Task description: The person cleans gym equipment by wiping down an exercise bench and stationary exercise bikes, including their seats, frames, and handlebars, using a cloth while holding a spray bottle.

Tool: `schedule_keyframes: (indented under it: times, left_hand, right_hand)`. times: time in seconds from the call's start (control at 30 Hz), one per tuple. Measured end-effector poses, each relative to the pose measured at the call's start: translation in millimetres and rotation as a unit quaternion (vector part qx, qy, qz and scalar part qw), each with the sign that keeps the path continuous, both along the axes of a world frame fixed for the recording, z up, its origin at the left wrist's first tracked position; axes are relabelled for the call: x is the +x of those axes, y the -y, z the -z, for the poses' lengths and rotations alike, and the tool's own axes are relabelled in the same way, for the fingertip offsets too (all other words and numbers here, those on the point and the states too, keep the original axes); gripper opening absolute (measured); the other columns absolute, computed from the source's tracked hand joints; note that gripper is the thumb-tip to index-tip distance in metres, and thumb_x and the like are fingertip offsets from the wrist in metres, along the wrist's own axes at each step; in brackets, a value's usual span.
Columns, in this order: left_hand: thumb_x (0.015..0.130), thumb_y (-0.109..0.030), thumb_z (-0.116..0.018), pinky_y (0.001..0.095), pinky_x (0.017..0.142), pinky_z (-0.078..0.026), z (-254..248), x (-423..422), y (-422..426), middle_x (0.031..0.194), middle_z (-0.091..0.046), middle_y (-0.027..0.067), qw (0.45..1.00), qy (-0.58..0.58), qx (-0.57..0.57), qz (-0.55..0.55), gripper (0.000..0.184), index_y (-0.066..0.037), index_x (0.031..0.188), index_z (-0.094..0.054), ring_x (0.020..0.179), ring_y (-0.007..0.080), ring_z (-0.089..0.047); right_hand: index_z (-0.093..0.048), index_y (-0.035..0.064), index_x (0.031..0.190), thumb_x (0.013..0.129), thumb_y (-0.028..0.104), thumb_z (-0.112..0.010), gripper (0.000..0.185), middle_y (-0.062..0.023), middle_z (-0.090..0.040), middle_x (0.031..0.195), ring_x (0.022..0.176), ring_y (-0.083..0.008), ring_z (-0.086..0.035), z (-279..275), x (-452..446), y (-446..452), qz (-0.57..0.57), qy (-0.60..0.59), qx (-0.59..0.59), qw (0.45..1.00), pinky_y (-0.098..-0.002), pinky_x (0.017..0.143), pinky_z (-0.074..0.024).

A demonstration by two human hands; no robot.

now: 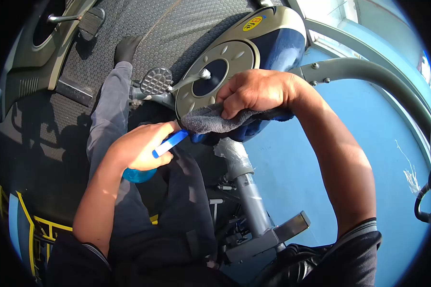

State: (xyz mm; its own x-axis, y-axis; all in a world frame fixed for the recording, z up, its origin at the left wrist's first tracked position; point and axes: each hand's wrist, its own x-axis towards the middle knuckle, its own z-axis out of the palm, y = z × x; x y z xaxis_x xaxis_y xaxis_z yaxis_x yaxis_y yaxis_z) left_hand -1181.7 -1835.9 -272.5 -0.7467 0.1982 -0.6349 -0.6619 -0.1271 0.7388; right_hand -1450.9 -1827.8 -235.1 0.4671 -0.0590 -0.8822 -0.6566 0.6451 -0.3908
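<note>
My left hand (138, 146) is closed around a spray bottle (171, 142). Its blue and white spray head points toward the cloth, and part of its teal body shows below my palm. In my right hand (256, 93) a grey cloth (214, 122) is pinched between thumb and fingers, its folds hanging down to the left. The cloth is in front of the exercise bike's housing (277, 45); whether it touches the bike is hidden. My left fingertips are close to the cloth's left end.
A bike pedal (156, 81) on its crank sits left of the housing. Below stands a grey post (254, 201) partly wrapped in plastic. A curved grey tube (368, 74) arcs at right over blue floor (292, 172). Another machine (38, 71) is at upper left, on black textured matting (143, 24).
</note>
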Motion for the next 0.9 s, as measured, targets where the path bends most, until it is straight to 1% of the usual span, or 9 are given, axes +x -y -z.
schedule_keyframes:
  times: [0.1, 0.23, 0.27, 0.37, 0.43, 0.53, 0.6, 0.63, 0.9]
  left_hand:
    - [0.074, -0.012, -0.066, 0.0345, 0.071, -0.051, -18.0, 31.8, -4.0, 0.092, -0.063, 0.0106, 0.988, -0.083, -0.023, -0.129, 0.046, -0.003, 0.117, -0.054, 0.075, 0.0222, -0.066]
    - [0.075, -0.006, -0.065, 0.0267, 0.068, -0.053, -80.9, 43.7, -5.4, 0.111, -0.060, 0.0077, 0.971, 0.005, 0.047, -0.232, 0.046, -0.001, 0.119, -0.054, 0.075, 0.0093, -0.062]
    - [0.076, -0.005, -0.064, 0.0275, 0.067, -0.052, -94.8, 43.5, -4.5, 0.101, -0.061, 0.0071, 0.976, -0.010, 0.025, -0.217, 0.043, -0.002, 0.118, -0.054, 0.072, 0.0103, -0.062]
    - [0.078, -0.005, -0.064, 0.0281, 0.066, -0.051, -132.2, 45.3, -10.0, 0.084, -0.062, 0.0052, 0.971, -0.013, 0.004, -0.240, 0.036, -0.003, 0.112, -0.056, 0.068, 0.0109, -0.063]
    - [0.078, -0.007, -0.065, 0.0286, 0.066, -0.051, -154.7, 44.3, -9.5, 0.083, -0.062, 0.0055, 0.974, 0.008, 0.009, -0.225, 0.036, -0.003, 0.113, -0.056, 0.069, 0.0114, -0.063]
    - [0.079, -0.010, -0.066, 0.0288, 0.068, -0.053, -185.9, 55.5, -6.3, 0.091, -0.063, 0.0064, 0.978, -0.024, -0.017, -0.208, 0.041, -0.002, 0.117, -0.055, 0.070, 0.0120, -0.064]
    - [0.079, -0.008, -0.067, 0.0292, 0.069, -0.053, -204.3, 66.4, -8.1, 0.098, -0.062, 0.0064, 0.978, -0.044, -0.023, -0.204, 0.042, -0.002, 0.118, -0.054, 0.073, 0.0121, -0.064]
    - [0.079, -0.007, -0.067, 0.0291, 0.069, -0.053, -217.8, 68.6, -10.1, 0.103, -0.061, 0.0059, 0.975, -0.042, -0.019, -0.218, 0.041, -0.002, 0.117, -0.054, 0.074, 0.0123, -0.064]
    - [0.078, -0.001, -0.067, 0.0307, 0.068, -0.052, -322.3, 104.5, -40.0, 0.106, -0.060, 0.0058, 0.962, -0.026, -0.068, -0.264, 0.039, -0.003, 0.114, -0.054, 0.073, 0.0152, -0.063]
  right_hand:
    - [-0.070, -0.0006, 0.092, 0.079, 0.015, -0.061, 0.023, -0.0068, -0.070, 0.085, 0.072, -0.0151, -0.068, -73.1, -26.5, -8.4, 0.146, -0.118, -0.044, 0.981, -0.0269, 0.069, -0.0543]
    - [-0.069, -0.0005, 0.088, 0.079, 0.024, -0.059, 0.028, -0.0115, -0.068, 0.078, 0.065, -0.0195, -0.067, -87.1, -44.9, -3.2, -0.057, -0.278, -0.119, 0.951, -0.0323, 0.063, -0.0541]
    - [-0.070, 0.0011, 0.090, 0.078, 0.031, -0.060, 0.034, -0.0121, -0.069, 0.082, 0.069, -0.0215, -0.068, -99.7, -41.0, 1.0, -0.031, -0.313, -0.108, 0.943, -0.0346, 0.065, -0.0535]
    - [-0.069, 0.0013, 0.088, 0.081, 0.019, -0.059, 0.021, -0.0110, -0.067, 0.084, 0.079, -0.0254, -0.066, -96.0, -51.3, -2.0, -0.109, -0.200, -0.250, 0.941, -0.0353, 0.070, -0.0527]
    - [-0.067, -0.0004, 0.085, 0.081, 0.014, -0.059, 0.017, -0.0106, -0.066, 0.081, 0.077, -0.0262, -0.066, -139.4, -52.7, -10.6, -0.204, -0.075, -0.456, 0.863, -0.0358, 0.069, -0.0524]
    - [-0.069, 0.0011, 0.093, 0.079, 0.019, -0.056, 0.026, -0.0136, -0.068, 0.076, 0.073, -0.0240, -0.067, -251.4, -33.5, -33.3, 0.047, -0.238, -0.322, 0.915, -0.0345, 0.071, -0.0524]
    - [-0.068, 0.0003, 0.100, 0.078, 0.018, -0.056, 0.031, -0.0177, -0.068, 0.081, 0.078, -0.0256, -0.067, -307.4, -19.9, -62.6, 0.105, -0.300, -0.353, 0.880, -0.0387, 0.077, -0.0518]
    - [-0.068, 0.0040, 0.108, 0.080, 0.024, -0.058, 0.036, -0.0231, -0.068, 0.098, 0.096, -0.0371, -0.066, -332.1, -7.0, -80.4, 0.173, -0.320, -0.349, 0.864, -0.0419, 0.088, -0.0503]
    - [-0.066, 0.0033, 0.103, 0.078, 0.018, -0.068, 0.029, -0.0140, -0.064, 0.103, 0.096, -0.0334, -0.063, -286.3, 122.1, -189.5, 0.501, -0.192, -0.578, 0.615, -0.0388, 0.085, -0.0500]
